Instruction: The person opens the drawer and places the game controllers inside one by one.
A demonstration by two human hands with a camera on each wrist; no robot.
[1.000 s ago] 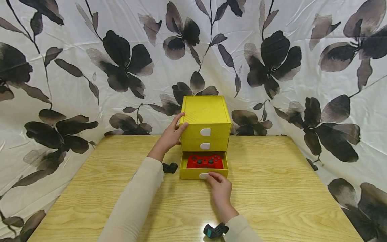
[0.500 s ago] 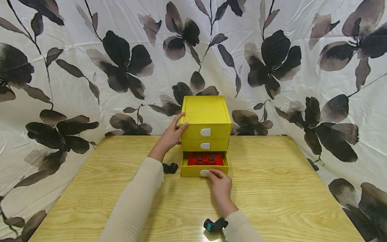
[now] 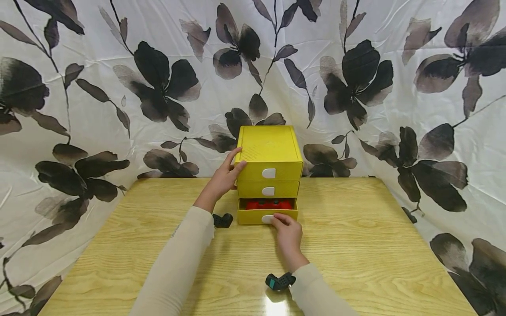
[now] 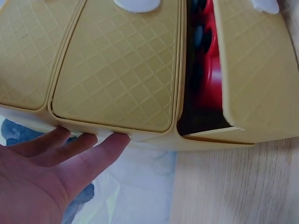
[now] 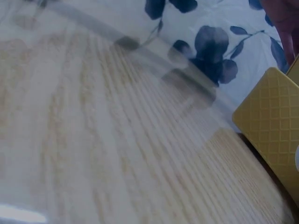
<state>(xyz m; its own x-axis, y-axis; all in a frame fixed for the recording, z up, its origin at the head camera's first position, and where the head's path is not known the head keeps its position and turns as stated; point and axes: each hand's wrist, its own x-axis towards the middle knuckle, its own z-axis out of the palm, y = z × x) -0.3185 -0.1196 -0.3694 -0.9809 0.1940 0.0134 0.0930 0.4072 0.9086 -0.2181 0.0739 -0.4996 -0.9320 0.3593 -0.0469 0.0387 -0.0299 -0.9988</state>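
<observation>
On the wooden bench (image 3: 356,245) the yellow drawer unit (image 3: 270,151) needs steadying: the left hand (image 3: 222,179) lies flat-fingered against its side. The bottom drawer (image 3: 267,215), nearly closed over the red controller (image 3: 269,204), wants a straight push; the right hand's (image 3: 287,235) fingertips press its white tab (image 3: 267,218), clamping nothing.

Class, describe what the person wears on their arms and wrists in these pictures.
Both arms wear long cream sleeves: left sleeve, right sleeve. The hands, left hand and right hand, are bare. A small black device with a teal patch sits at the right wrist; a similar black device shows by the left forearm.
</observation>
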